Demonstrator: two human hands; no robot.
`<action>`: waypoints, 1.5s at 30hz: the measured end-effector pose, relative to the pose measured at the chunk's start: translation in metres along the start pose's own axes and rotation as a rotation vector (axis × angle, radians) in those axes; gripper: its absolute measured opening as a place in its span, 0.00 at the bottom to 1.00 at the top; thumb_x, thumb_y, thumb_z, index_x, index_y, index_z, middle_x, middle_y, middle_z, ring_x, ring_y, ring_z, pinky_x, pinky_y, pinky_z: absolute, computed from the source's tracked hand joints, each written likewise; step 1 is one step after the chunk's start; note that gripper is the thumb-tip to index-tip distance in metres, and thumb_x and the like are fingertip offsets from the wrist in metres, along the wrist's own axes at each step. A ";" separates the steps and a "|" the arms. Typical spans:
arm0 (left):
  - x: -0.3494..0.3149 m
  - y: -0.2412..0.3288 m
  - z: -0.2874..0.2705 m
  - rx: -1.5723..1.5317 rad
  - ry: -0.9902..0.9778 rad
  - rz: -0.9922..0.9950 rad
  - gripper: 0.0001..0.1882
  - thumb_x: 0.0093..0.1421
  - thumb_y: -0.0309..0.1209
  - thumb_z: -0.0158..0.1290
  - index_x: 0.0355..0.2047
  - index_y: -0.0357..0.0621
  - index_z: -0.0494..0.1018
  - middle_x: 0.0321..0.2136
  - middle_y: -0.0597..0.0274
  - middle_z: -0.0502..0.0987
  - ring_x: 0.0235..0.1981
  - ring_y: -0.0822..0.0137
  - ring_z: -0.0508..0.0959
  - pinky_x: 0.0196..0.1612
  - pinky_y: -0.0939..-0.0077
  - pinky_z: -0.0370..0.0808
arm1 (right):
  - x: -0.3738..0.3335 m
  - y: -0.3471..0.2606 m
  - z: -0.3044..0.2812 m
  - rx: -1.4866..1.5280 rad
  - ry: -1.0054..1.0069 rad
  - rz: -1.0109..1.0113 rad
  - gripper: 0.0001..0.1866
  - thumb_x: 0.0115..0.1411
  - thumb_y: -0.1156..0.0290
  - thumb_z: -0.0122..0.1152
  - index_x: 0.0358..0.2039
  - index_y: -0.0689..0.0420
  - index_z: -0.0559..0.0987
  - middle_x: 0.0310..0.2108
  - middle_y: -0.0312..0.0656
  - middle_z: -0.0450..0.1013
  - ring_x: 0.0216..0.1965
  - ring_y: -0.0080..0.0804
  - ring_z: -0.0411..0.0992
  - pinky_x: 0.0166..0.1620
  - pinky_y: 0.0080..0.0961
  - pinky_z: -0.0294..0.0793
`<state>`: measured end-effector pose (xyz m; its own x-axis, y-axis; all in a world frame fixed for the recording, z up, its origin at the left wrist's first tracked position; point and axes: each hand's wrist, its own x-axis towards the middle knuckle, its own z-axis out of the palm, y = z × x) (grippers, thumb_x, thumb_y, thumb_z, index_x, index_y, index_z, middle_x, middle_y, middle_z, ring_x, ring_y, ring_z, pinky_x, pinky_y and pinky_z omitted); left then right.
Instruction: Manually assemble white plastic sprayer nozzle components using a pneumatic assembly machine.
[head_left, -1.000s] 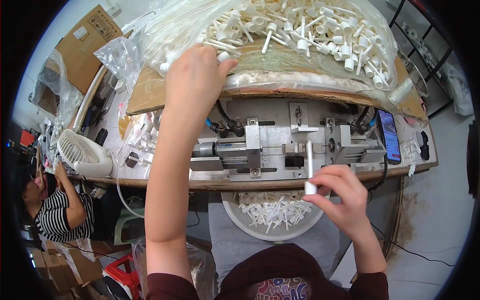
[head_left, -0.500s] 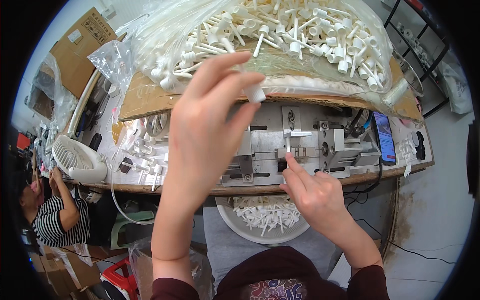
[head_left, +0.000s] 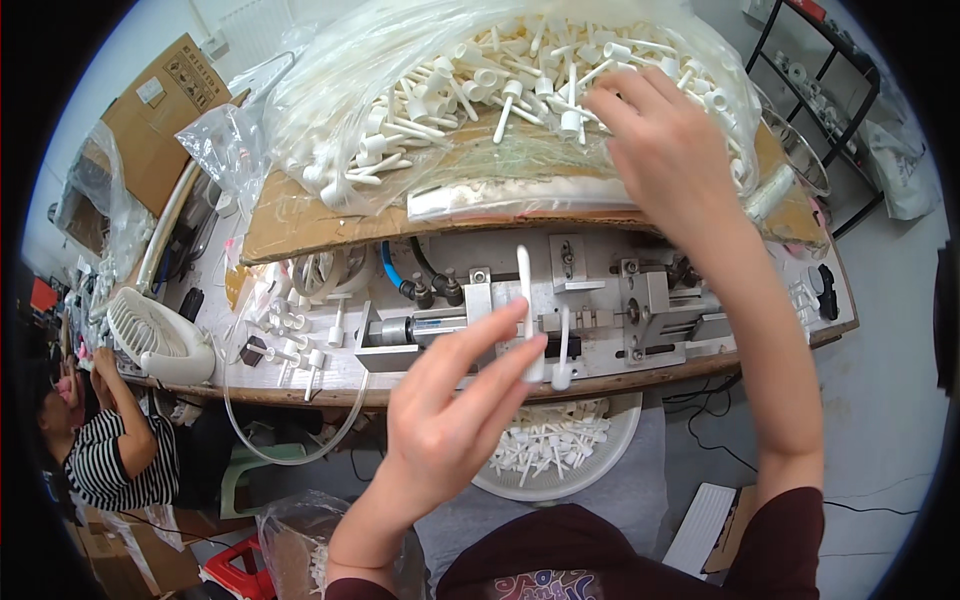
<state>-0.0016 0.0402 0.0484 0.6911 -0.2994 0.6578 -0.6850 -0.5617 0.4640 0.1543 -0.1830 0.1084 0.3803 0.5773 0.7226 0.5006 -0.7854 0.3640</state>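
On cluttered workbench [head_left: 300,385]: metal fixture [head_left: 600,315], bag of white parts [head_left: 480,90].

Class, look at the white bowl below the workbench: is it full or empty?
Partly filled: the white bowl holds a loose heap of small white plastic pieces, while bare rim shows around them.

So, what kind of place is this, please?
Probably a small assembly workshop. A metal jig machine is fixed on the workbench, a big clear bag of white plastic parts lies behind it, and a basin below collects more parts.
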 end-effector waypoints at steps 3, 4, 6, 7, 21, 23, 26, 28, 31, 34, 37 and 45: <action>-0.012 0.003 0.007 -0.025 -0.042 -0.036 0.22 0.46 0.17 0.66 0.44 0.38 0.82 0.51 0.51 0.79 0.42 0.61 0.82 0.42 0.71 0.80 | 0.029 0.024 0.042 -0.261 -0.191 -0.192 0.13 0.53 0.75 0.62 0.40 0.52 0.79 0.45 0.34 0.73 0.53 0.29 0.70 0.52 0.31 0.71; -0.015 0.004 0.010 -0.044 -0.046 -0.049 0.21 0.46 0.17 0.66 0.44 0.38 0.82 0.51 0.51 0.79 0.41 0.61 0.82 0.41 0.71 0.80 | 0.035 0.028 0.052 -0.310 -0.286 -0.230 0.16 0.52 0.76 0.63 0.44 0.52 0.78 0.48 0.34 0.72 0.54 0.28 0.70 0.52 0.30 0.70; -0.022 0.006 0.010 -0.056 -0.060 -0.060 0.21 0.46 0.18 0.66 0.44 0.38 0.82 0.51 0.51 0.79 0.39 0.61 0.82 0.41 0.71 0.80 | 0.047 0.033 0.073 -0.335 -0.356 -0.265 0.19 0.53 0.77 0.63 0.47 0.52 0.78 0.50 0.33 0.71 0.54 0.26 0.70 0.52 0.29 0.69; -0.025 0.007 0.011 -0.061 -0.070 -0.051 0.21 0.46 0.18 0.66 0.43 0.38 0.82 0.51 0.51 0.79 0.38 0.62 0.82 0.40 0.72 0.80 | 0.051 0.038 0.083 -0.322 -0.339 -0.260 0.17 0.54 0.76 0.62 0.46 0.52 0.78 0.50 0.33 0.71 0.54 0.26 0.70 0.52 0.28 0.68; -0.038 0.004 0.019 -0.106 -0.116 -0.025 0.20 0.46 0.19 0.66 0.43 0.39 0.82 0.49 0.54 0.80 0.36 0.62 0.83 0.39 0.72 0.80 | 0.065 0.038 0.096 -0.176 -0.628 -0.140 0.11 0.59 0.77 0.58 0.43 0.58 0.79 0.46 0.39 0.72 0.41 0.38 0.79 0.40 0.32 0.80; -0.041 0.003 0.021 -0.114 -0.116 -0.012 0.20 0.47 0.20 0.66 0.43 0.39 0.82 0.49 0.54 0.80 0.36 0.62 0.83 0.39 0.71 0.80 | 0.070 0.033 0.088 -0.165 -0.692 -0.138 0.13 0.57 0.79 0.59 0.44 0.57 0.79 0.45 0.40 0.73 0.43 0.39 0.79 0.42 0.35 0.80; -0.045 0.001 0.025 -0.144 -0.125 -0.010 0.20 0.47 0.20 0.66 0.43 0.39 0.82 0.49 0.54 0.80 0.37 0.62 0.83 0.39 0.71 0.80 | 0.071 0.033 0.068 0.005 -0.814 -0.116 0.17 0.53 0.80 0.62 0.45 0.55 0.80 0.46 0.41 0.75 0.46 0.41 0.78 0.45 0.38 0.79; -0.044 0.001 0.028 -0.144 -0.130 -0.006 0.20 0.47 0.20 0.66 0.43 0.39 0.82 0.50 0.54 0.80 0.37 0.62 0.83 0.39 0.71 0.80 | 0.070 0.029 0.063 0.137 -0.845 -0.012 0.20 0.50 0.80 0.64 0.46 0.55 0.80 0.46 0.42 0.76 0.48 0.43 0.77 0.47 0.39 0.78; -0.043 0.000 0.033 -0.148 -0.111 -0.021 0.19 0.48 0.21 0.66 0.43 0.39 0.82 0.50 0.54 0.80 0.37 0.61 0.82 0.39 0.71 0.80 | 0.074 0.017 0.054 0.285 -0.868 0.050 0.20 0.49 0.78 0.65 0.45 0.56 0.81 0.46 0.44 0.77 0.48 0.45 0.77 0.49 0.39 0.77; -0.040 0.001 0.040 -0.142 -0.113 -0.044 0.17 0.51 0.22 0.65 0.44 0.38 0.81 0.51 0.55 0.79 0.39 0.60 0.81 0.40 0.68 0.79 | 0.086 0.007 0.034 0.466 -0.998 0.202 0.20 0.49 0.77 0.66 0.45 0.57 0.82 0.47 0.46 0.77 0.47 0.44 0.77 0.48 0.38 0.77; -0.035 0.001 0.049 -0.108 -0.109 -0.041 0.17 0.52 0.23 0.64 0.44 0.36 0.80 0.52 0.54 0.78 0.40 0.59 0.80 0.42 0.67 0.78 | 0.079 0.015 0.031 0.576 -0.943 0.222 0.18 0.51 0.75 0.67 0.45 0.57 0.82 0.47 0.47 0.78 0.43 0.42 0.78 0.45 0.36 0.78; -0.035 -0.002 0.061 0.103 -0.098 -0.014 0.18 0.50 0.23 0.65 0.43 0.36 0.80 0.53 0.53 0.79 0.38 0.61 0.81 0.41 0.70 0.77 | 0.035 0.009 0.003 0.645 -0.417 0.074 0.13 0.60 0.69 0.66 0.44 0.57 0.82 0.40 0.44 0.77 0.35 0.33 0.77 0.41 0.33 0.78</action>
<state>-0.0106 0.0048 -0.0117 0.7229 -0.3624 0.5883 -0.6516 -0.6408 0.4060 0.1746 -0.1688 0.1354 0.6277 0.6655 0.4038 0.7683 -0.6132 -0.1837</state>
